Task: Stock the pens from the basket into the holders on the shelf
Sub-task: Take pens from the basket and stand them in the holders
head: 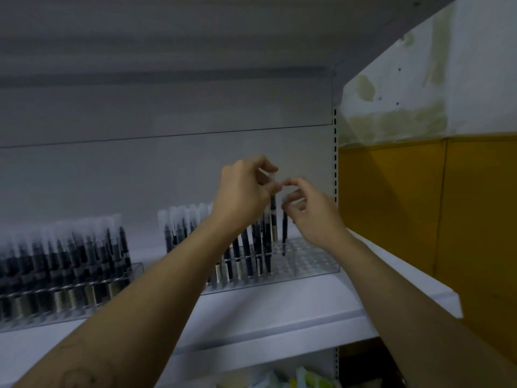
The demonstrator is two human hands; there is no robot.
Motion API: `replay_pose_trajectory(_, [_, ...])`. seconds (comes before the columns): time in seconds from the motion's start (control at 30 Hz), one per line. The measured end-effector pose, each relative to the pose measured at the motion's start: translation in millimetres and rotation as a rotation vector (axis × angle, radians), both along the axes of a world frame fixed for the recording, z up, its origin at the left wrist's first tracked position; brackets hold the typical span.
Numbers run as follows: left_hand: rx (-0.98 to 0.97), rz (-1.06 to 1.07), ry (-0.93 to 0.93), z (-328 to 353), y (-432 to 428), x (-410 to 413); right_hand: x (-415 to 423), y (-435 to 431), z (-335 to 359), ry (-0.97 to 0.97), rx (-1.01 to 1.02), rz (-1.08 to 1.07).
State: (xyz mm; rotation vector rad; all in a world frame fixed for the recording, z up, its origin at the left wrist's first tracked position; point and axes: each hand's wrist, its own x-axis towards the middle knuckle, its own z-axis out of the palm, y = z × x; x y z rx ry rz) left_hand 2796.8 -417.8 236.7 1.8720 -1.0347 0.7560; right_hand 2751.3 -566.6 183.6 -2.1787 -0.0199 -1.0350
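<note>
A white shelf (279, 317) is seen against a grey back panel, with a yellow-and-white wall (419, 191) to the right. Two clear holders are set along it: the left holder (137, 268) is packed with dark, clear-capped pens, and the right holder (310, 260) is filled on its left part only, its right holes being bare. Above the right holder, a pen (273, 208) is gripped upright near its cap by the left hand (243, 189). Just beside it, a second pen (284, 233) is pinched by the right hand (310, 211), its tip at the holder's holes.
</note>
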Motion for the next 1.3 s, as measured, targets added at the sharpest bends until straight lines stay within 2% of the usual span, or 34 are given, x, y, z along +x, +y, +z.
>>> replay_pose_trajectory(0.2, [0.081, 0.024, 0.038, -6.0, -2.9, -1.8, -9.6, 1.7, -13.3, 0.184, -0.203, -0.025])
replay_pose_trajectory(0.4, [0.282, 0.157, 0.109, -5.8, -5.6, -4.6, -17.3, 4.1, -5.4, 0.311, -0.332, -0.025])
replay_pose_trajectory(0.57, [0.391, 0.324, 0.009, -9.1, -6.2, -6.2, -23.0, 6.9, -14.0, 0.290, -0.297, -0.038])
replay_pose_trajectory(0.73, [0.474, 0.322, -0.035, -11.3, 1.7, -8.2, -30.4, 10.8, -19.7, 0.314, -0.264, -0.048])
replay_pose_trajectory(0.9, [0.436, 0.307, -0.091, -9.4, 23.0, -18.8, -42.7, 18.3, -13.5, 0.323, -0.288, -0.142])
replay_pose_trajectory(1.3, [0.417, 0.258, -0.226, -35.8, 99.1, -82.1, -112.5, 88.8, -4.4, 0.240, -0.365, -0.187])
